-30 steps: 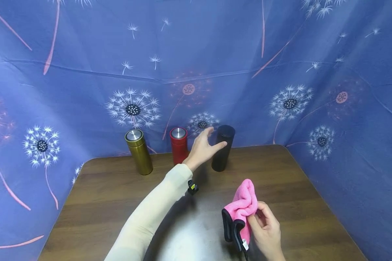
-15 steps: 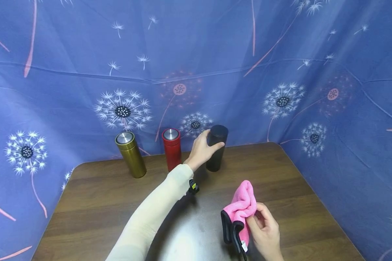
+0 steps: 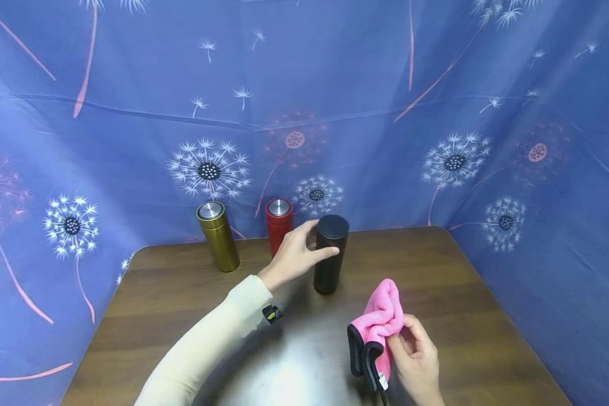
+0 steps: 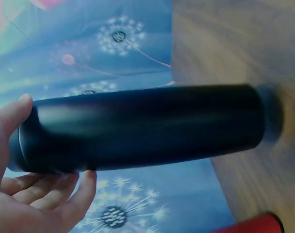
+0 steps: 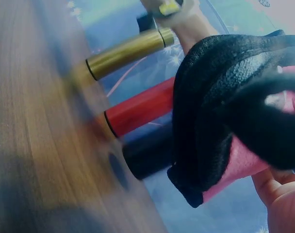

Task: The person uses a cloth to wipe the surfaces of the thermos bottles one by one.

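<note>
A matte black thermos bottle (image 3: 330, 265) stands upright in my left hand (image 3: 296, 254), whose thumb and fingers grip it near the lid. The left wrist view shows the thumb on one side of the black bottle (image 4: 147, 128) and the curled fingers on the other. My right hand (image 3: 417, 358) pinches a folded pink cloth (image 3: 383, 313) with black edging, held above the table to the right of the bottle. In the right wrist view the cloth's black edging (image 5: 201, 121) covers the upper part of the bottle.
A red thermos (image 3: 279, 223) with a steel lid stands behind my left hand, partly hidden by it. Left of it is a gold thermos (image 3: 219, 239). The brown wooden table (image 3: 147, 316) meets a blue dandelion-patterned curtain (image 3: 365, 113) at its back and sides.
My left hand has closed on the black bottle and brought it nearer and slightly left, away from the curtain. The right hand keeps holding the cloth in about the same place.
</note>
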Action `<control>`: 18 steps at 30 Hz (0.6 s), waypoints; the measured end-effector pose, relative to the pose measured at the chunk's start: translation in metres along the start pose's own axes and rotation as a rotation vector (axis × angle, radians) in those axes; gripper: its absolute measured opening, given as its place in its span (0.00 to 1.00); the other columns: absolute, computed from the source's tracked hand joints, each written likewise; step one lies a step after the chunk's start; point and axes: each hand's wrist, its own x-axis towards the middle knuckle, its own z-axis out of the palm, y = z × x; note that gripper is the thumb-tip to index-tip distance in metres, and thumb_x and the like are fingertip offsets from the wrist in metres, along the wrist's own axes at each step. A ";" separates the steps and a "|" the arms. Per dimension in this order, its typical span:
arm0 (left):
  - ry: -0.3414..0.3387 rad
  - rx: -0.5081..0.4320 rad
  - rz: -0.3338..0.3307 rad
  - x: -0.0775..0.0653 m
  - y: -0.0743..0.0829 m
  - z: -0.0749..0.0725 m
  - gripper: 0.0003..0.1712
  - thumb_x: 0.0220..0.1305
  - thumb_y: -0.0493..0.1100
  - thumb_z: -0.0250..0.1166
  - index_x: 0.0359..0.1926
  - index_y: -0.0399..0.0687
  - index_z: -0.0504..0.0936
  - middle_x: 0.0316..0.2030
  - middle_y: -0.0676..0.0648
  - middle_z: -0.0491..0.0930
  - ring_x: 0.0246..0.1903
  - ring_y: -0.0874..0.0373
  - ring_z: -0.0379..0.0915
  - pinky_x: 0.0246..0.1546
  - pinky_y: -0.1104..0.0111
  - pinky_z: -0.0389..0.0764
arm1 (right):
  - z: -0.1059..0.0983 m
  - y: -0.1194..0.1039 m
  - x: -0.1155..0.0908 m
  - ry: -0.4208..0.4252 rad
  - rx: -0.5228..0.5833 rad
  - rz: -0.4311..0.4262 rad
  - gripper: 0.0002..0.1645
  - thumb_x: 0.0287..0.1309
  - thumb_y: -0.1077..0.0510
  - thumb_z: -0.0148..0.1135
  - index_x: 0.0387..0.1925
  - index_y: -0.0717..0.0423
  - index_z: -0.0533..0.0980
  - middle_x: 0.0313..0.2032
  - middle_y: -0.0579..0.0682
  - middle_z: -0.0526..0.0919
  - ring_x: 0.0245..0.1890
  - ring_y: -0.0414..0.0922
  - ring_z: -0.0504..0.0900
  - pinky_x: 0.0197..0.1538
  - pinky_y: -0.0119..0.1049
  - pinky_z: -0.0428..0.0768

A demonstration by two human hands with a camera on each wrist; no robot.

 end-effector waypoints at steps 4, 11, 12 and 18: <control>-0.015 0.044 0.046 -0.038 0.010 -0.020 0.38 0.53 0.55 0.78 0.63 0.50 0.76 0.50 0.57 0.82 0.42 0.65 0.81 0.44 0.68 0.81 | 0.004 0.002 0.003 -0.017 0.026 -0.002 0.21 0.48 0.92 0.46 0.45 0.84 0.70 0.45 0.54 0.80 0.45 0.40 0.82 0.47 0.27 0.79; -0.019 -0.011 -0.005 -0.106 0.026 -0.050 0.38 0.53 0.56 0.78 0.64 0.56 0.76 0.52 0.60 0.81 0.48 0.63 0.80 0.48 0.66 0.81 | 0.016 0.006 0.009 -0.063 0.030 -0.020 0.22 0.46 0.93 0.47 0.45 0.84 0.70 0.44 0.55 0.80 0.44 0.41 0.81 0.46 0.26 0.79; -0.015 -0.033 -0.013 -0.113 0.028 -0.054 0.37 0.53 0.55 0.78 0.64 0.57 0.76 0.52 0.60 0.81 0.48 0.62 0.81 0.49 0.66 0.81 | 0.018 0.006 0.010 -0.068 0.026 -0.021 0.22 0.46 0.92 0.48 0.45 0.84 0.70 0.44 0.56 0.80 0.44 0.41 0.81 0.46 0.26 0.79; 0.035 -0.090 -0.033 -0.153 0.031 -0.068 0.36 0.52 0.51 0.80 0.62 0.59 0.77 0.52 0.61 0.81 0.50 0.59 0.79 0.51 0.65 0.80 | 0.029 0.009 0.015 -0.092 0.035 -0.015 0.22 0.45 0.92 0.48 0.45 0.83 0.70 0.45 0.55 0.80 0.46 0.41 0.80 0.48 0.26 0.78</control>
